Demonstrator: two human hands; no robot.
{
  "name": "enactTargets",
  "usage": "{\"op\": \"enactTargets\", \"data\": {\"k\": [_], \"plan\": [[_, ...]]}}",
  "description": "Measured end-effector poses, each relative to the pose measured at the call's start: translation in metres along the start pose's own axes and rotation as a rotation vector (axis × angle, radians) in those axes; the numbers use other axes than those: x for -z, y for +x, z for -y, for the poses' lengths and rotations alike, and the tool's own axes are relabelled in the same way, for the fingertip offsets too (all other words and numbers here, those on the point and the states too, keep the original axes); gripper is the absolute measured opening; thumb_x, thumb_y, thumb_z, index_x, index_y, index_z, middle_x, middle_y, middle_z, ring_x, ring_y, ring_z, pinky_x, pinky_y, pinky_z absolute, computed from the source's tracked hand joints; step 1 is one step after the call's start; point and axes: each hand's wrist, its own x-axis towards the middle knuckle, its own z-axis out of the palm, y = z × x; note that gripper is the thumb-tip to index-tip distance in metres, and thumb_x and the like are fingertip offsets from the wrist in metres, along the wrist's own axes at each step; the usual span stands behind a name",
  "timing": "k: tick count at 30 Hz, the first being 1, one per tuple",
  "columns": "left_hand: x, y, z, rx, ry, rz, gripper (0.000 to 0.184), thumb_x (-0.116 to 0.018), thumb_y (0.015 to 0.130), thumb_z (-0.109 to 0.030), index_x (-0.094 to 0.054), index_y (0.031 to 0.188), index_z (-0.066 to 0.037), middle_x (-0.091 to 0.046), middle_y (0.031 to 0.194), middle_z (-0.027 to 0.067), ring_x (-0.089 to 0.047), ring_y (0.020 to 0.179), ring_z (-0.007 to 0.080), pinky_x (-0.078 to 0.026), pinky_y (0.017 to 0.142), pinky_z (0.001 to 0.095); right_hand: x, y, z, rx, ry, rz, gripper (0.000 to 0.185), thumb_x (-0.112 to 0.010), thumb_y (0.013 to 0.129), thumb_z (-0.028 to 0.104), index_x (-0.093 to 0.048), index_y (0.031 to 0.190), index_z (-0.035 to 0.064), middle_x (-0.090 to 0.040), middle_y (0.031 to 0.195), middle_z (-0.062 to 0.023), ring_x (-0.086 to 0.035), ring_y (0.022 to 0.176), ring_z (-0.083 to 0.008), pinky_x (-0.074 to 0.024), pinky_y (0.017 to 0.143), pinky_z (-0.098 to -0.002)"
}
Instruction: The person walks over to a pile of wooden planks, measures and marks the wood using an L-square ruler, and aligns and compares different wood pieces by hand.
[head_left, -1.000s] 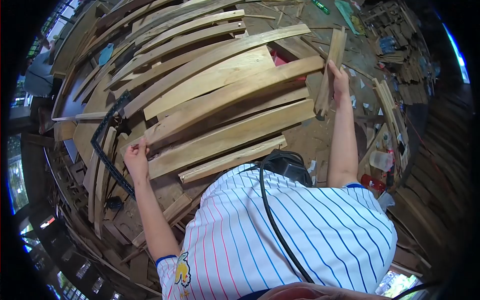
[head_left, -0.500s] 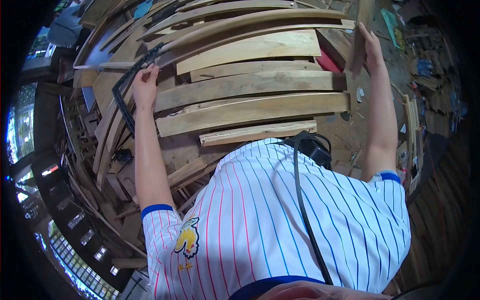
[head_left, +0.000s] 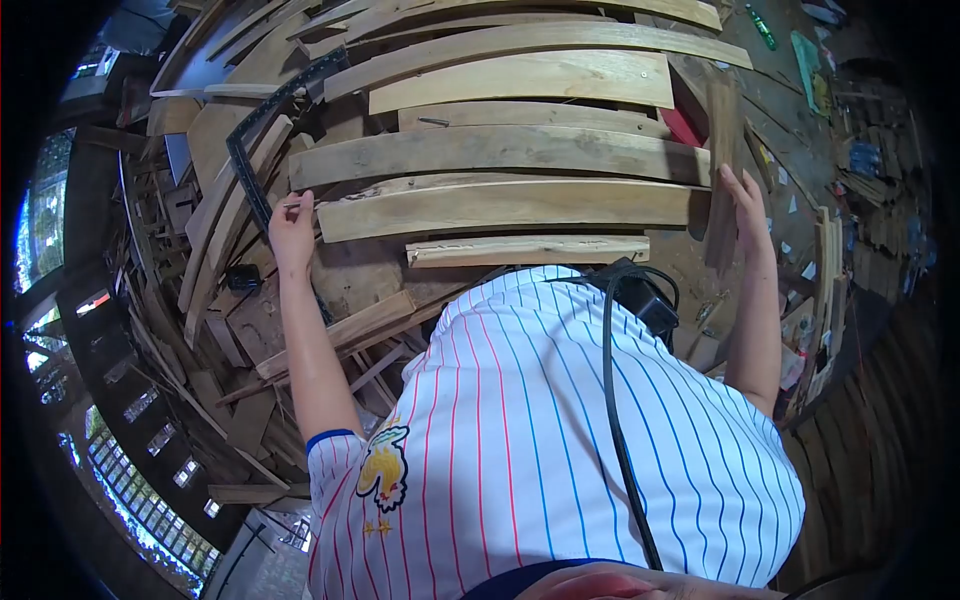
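My left hand [head_left: 292, 235] has its fingers pinched together near the left end of a curved wooden slat [head_left: 510, 207]. A small thin thing shows at its fingertips, too small to name. Just left of that hand lies a black L-shaped carpenter's square [head_left: 250, 187]. My right hand [head_left: 746, 208] grips the right edge of a brown wooden board [head_left: 721, 130], its fingertips lying over the edge. That board stands crosswise at the right ends of the slats. Another curved slat [head_left: 500, 155] lies just beyond the nearest one.
More pale boards [head_left: 520, 80] lie in rows toward the back. A short wooden strip [head_left: 530, 250] is nearest my body. A black pouch with a cable [head_left: 645, 300] hangs at my waist. Scrap wood [head_left: 225, 230] is piled at the left, and a green bottle [head_left: 761, 27] lies back right.
My right hand and the brown board have come toward me along the slat ends. My left hand has also come nearer, away from the carpenter's square's upper arm.
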Motion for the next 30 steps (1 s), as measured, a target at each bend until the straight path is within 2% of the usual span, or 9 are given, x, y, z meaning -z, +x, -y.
{"op": "enactTargets", "data": {"k": [1, 6, 10, 12, 14, 18, 22, 25, 30], "plan": [[-0.001, 0.008, 0.002, 0.064, -0.001, 0.036, 0.037, -0.078, 0.096, -0.030, -0.070, 0.112, 0.002, -0.069, 0.098, 0.0051, -0.058, 0.082, 0.0090, -0.049, 0.079, 0.0256, 0.006, 0.013, -0.005, -0.039, 0.030, 0.017, 0.047, -0.068, 0.100, 0.041, -0.066, 0.129, 0.0034, -0.069, 0.116, -0.0010, -0.061, 0.106, -0.0099, -0.0439, 0.095, -0.0251], [-0.008, 0.020, -0.006, 0.010, -0.138, -0.031, 0.033, -0.077, 0.096, -0.033, -0.069, 0.110, -0.004, -0.066, 0.097, 0.0036, -0.061, 0.081, 0.0085, -0.051, 0.068, 0.0227, 0.009, 0.032, -0.009, -0.057, 0.052, 0.005, 0.044, -0.068, 0.099, 0.043, -0.068, 0.122, 0.0055, -0.070, 0.110, -0.0007, -0.062, 0.101, -0.0095, -0.0449, 0.092, -0.0257], [-0.003, 0.018, -0.005, 0.085, -0.372, -0.006, 0.031, -0.077, 0.096, -0.028, -0.067, 0.105, 0.000, -0.067, 0.098, 0.0062, -0.065, 0.089, 0.0122, -0.057, 0.078, 0.0242, 0.017, 0.041, -0.023, -0.023, 0.048, -0.102, 0.044, -0.068, 0.099, 0.043, -0.069, 0.122, 0.0051, -0.070, 0.110, -0.0009, -0.063, 0.100, -0.0102, -0.0452, 0.091, -0.0261], [0.004, 0.012, -0.003, 0.115, -0.433, -0.021, 0.029, -0.076, 0.097, -0.025, -0.066, 0.105, 0.001, -0.067, 0.098, 0.0069, -0.066, 0.090, 0.0132, -0.058, 0.080, 0.0258, 0.015, 0.037, -0.010, 0.008, 0.103, 0.042, 0.046, -0.069, 0.099, 0.042, -0.068, 0.126, 0.0051, -0.071, 0.111, -0.0011, -0.064, 0.100, -0.0109, -0.0464, 0.091, -0.0273], [0.012, 0.014, 0.011, 0.123, -0.478, -0.013, 0.026, -0.075, 0.098, -0.021, -0.065, 0.108, 0.000, -0.068, 0.118, 0.0100, -0.066, 0.101, 0.0155, -0.058, 0.084, 0.0287, 0.011, 0.039, 0.000, 0.018, 0.204, 0.051, 0.042, -0.063, 0.102, 0.039, -0.068, 0.129, 0.0071, -0.073, 0.112, 0.0001, -0.066, 0.103, -0.0120, -0.0477, 0.094, -0.0283], [0.019, 0.010, 0.013, 0.158, -0.595, -0.059, 0.026, -0.072, 0.100, -0.023, -0.062, 0.104, 0.000, -0.063, 0.094, 0.0066, -0.063, 0.090, 0.0143, -0.058, 0.083, 0.0289, 0.000, 0.062, 0.019, 0.034, 0.288, -0.037, 0.045, -0.070, 0.095, 0.047, -0.066, 0.116, 0.0071, -0.068, 0.101, -0.0017, -0.065, 0.089, -0.0129, -0.0514, 0.084, -0.0311], [0.018, 0.002, 0.019, 0.215, -0.699, -0.055, 0.024, -0.071, 0.101, -0.023, -0.059, 0.100, -0.002, -0.061, 0.092, 0.0054, -0.060, 0.083, 0.0132, -0.059, 0.083, 0.0301, -0.020, 0.098, 0.030, 0.161, 0.245, 0.036, 0.046, -0.069, 0.095, 0.049, -0.065, 0.113, 0.0069, -0.067, 0.097, -0.0023, -0.064, 0.086, -0.0135, -0.0548, 0.074, -0.0328], [0.019, -0.008, 0.027, 0.223, -0.762, -0.143, 0.023, -0.071, 0.101, -0.022, -0.060, 0.102, -0.002, -0.064, 0.097, 0.0053, -0.063, 0.089, 0.0150, -0.058, 0.087, 0.0317, -0.032, 0.105, 0.038, 0.127, 0.321, 0.035, 0.045, -0.064, 0.100, 0.047, -0.072, 0.119, 0.0075, -0.067, 0.099, 0.0029, -0.060, 0.092, -0.0087, -0.0451, 0.084, -0.0248], [0.040, 0.011, 0.022, 0.019, -0.853, -0.194, 0.025, -0.070, 0.101, -0.020, -0.061, 0.112, 0.001, -0.069, 0.110, 0.0091, -0.066, 0.103, 0.0175, -0.056, 0.095, 0.0355, -0.044, 0.110, 0.046, 0.169, 0.464, 0.097, 0.041, -0.063, 0.100, 0.046, -0.071, 0.116, 0.0081, -0.067, 0.102, 0.0019, -0.060, 0.095, -0.0092, -0.0456, 0.087, -0.0261]]}}
